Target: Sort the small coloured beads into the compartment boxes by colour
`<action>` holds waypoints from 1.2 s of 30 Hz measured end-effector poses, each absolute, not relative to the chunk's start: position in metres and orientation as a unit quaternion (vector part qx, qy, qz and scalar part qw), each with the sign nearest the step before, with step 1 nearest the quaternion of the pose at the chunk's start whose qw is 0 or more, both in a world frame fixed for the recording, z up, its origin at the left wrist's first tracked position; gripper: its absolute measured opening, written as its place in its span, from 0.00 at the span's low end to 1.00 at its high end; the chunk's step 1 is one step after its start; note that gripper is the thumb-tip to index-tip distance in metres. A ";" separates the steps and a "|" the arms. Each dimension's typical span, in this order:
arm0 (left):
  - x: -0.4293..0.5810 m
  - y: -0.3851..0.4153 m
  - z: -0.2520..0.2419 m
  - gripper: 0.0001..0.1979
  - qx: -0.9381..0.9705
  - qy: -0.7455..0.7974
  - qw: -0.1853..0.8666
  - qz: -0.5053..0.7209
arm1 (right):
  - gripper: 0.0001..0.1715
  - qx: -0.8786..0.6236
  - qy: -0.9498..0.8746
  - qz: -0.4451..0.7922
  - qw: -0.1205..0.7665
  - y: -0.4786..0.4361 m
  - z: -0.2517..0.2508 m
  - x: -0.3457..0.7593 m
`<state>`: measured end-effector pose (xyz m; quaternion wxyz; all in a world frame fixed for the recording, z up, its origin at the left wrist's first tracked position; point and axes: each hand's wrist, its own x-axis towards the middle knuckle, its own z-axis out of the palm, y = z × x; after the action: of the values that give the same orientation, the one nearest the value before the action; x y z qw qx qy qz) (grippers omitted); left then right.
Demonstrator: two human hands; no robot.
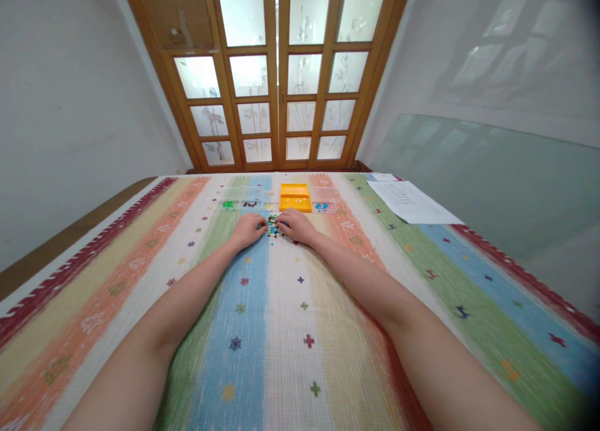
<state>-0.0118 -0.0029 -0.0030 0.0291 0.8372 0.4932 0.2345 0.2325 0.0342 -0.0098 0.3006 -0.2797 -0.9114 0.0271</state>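
Observation:
A small pile of tiny mixed pieces (272, 225), blue, green, white, yellow and dark, lies on the tablecloth between my hands. At its left edge is my left hand (248, 230), fingers curled and pinched together. My right hand (295, 225) reaches over the pile's right side with its fingers closed down onto the pieces. What either hand pinches is too small to make out. Just beyond stands an open orange-yellow case (295, 203) with a few pale pieces in it. Clear compartment boxes flank it, holding green pieces (228, 205), dark brown pieces (250, 204), yellow pieces (269, 206) and blue pieces (321, 206).
A striped, patterned tablecloth (290, 331) covers the table. Printed paper sheets (412, 201) lie at the far right. Behind the table are wood-framed glass doors (279, 75), with walls at both sides and a glass panel (487, 175) at the right.

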 end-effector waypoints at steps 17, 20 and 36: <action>-0.047 0.017 -0.015 0.11 0.820 0.508 0.030 0.262 | 0.16 -0.157 -0.951 0.061 0.261 0.019 0.001 0.222; -0.050 0.016 -0.013 0.09 0.840 0.472 0.069 0.259 | 0.17 -0.147 -0.952 0.072 0.259 0.016 0.005 0.221; -0.046 0.011 -0.007 0.08 0.826 0.483 0.117 0.266 | 0.17 -0.173 -0.950 0.060 0.253 0.017 0.004 0.223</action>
<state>-0.0455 0.0110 -0.0069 0.1175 0.8263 0.4826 0.2656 0.2233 0.0171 0.0043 0.2528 -0.1732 -0.9500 0.0596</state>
